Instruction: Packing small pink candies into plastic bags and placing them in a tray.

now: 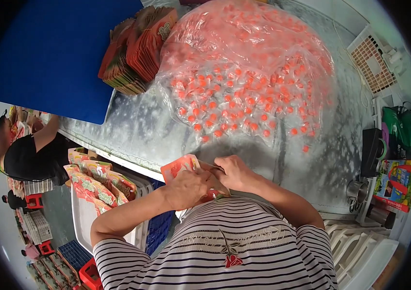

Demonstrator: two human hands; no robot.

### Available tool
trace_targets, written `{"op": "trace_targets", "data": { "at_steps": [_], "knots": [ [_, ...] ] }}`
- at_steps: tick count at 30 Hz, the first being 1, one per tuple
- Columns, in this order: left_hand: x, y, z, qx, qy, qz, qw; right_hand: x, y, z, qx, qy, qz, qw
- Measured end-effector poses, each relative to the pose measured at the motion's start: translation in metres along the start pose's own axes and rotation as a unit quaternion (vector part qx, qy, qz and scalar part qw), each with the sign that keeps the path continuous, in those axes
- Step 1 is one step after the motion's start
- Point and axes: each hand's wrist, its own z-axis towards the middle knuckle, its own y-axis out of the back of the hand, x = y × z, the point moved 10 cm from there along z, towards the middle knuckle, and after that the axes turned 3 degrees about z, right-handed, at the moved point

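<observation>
A red printed pouch (178, 167) is held close in front of my body at the table's near edge. My left hand (189, 187) is closed round its middle, with the fingers covering much of it. Closed in a pinch, my right hand (235, 173) grips the pouch's far right edge; its fingertips are partly hidden. Beyond my hands, a big clear plastic bag (249, 36) lies over a heap of small clear-wrapped orange-red pieces (234, 101). Stacks of flat red and green pouches (142, 55) stand to the left of the heap.
A blue panel (50, 53) covers the far left. Filled pouches (96, 181) sit in a white bin (83, 217) beside my left arm. A person in black (36, 157) works at the left. At the right are a white basket (372, 63), a metal cup (356, 191) and white racks (360, 251).
</observation>
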Motion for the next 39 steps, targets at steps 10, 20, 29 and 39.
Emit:
{"op": "trace_targets", "data": {
  "at_steps": [10, 20, 29, 39],
  "knots": [
    [-0.004, 0.029, -0.001, -0.148, 0.014, -0.145, 0.978, -0.054, 0.011, 0.006, 0.039, -0.11, 0.069, 0.991],
    [0.025, 0.037, -0.017, -0.259, 0.151, -0.141, 0.944, -0.034, 0.053, 0.046, -0.212, 0.025, -0.299, 0.93],
    [0.03, 0.038, -0.025, -0.264, 0.166, -0.164, 0.936, -0.051, 0.021, 0.018, -0.24, 0.146, -0.38, 0.882],
    [0.022, 0.035, -0.018, -0.251, 0.149, -0.177, 0.94, -0.038, 0.028, 0.03, -0.154, 0.139, -0.321, 0.924]
  ]
}}
